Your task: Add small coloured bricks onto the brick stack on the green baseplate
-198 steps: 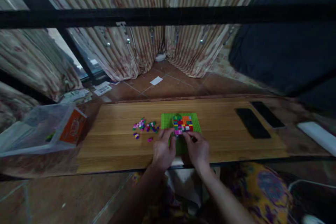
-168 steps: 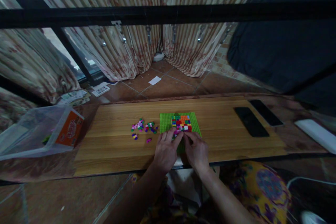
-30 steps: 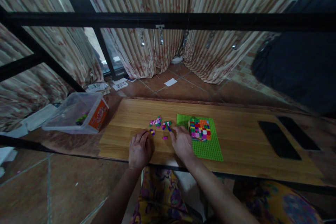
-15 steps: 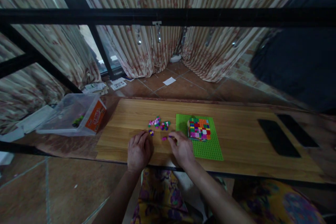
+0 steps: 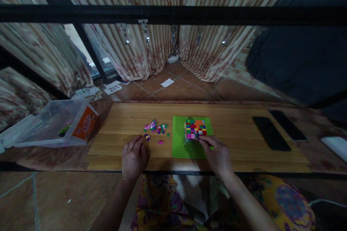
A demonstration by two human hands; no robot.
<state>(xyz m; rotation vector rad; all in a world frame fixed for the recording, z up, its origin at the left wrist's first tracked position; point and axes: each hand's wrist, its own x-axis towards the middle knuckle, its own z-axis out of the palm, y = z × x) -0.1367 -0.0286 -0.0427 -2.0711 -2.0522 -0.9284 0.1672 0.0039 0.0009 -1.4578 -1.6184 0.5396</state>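
Note:
A block of multicoloured toy bricks [image 5: 195, 129] stands on the green baseplate [image 5: 177, 148]. My right hand [image 5: 218, 153] is at its front right corner, thumb and finger pinched on a small purple toy brick that they mostly cover. My left hand [image 5: 134, 157] rests on the table with its fingers curled together. What they hold, if anything, is hidden. Just beyond its fingertips lie a few yellow and purple bricks [image 5: 146, 136]. Pink bricks [image 5: 161, 142] and a single green brick [image 5: 168, 135] lie between that hand and the baseplate.
Loose mixed bricks [image 5: 150, 126] form a pile on the wooden table [image 5: 230, 126]. A clear plastic bin [image 5: 51, 122] with an orange label stands at the left. Two dark flat objects [image 5: 271, 133] lie at the right. A black bar [image 5: 162, 14] crosses above.
My right hand has moved right, from beside the pink bricks to the brick block. A small green brick now shows on the table. The view has shifted; my left hand stays near the loose bricks.

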